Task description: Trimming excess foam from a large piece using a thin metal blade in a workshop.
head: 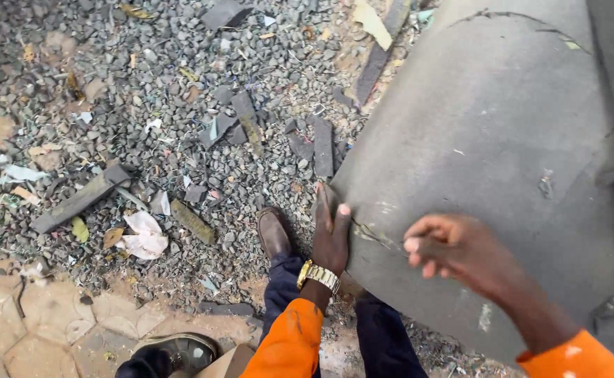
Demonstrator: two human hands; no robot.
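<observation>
grey sheet [503, 140] over gravel [146, 70], scrap strips [79, 199], brown shoe [273, 232]

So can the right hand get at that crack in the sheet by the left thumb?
Probably yes. The right hand hovers over the grey sheet, and the crack lies on bare surface between it and the left hand gripping the edge. Nothing covers it.
</observation>
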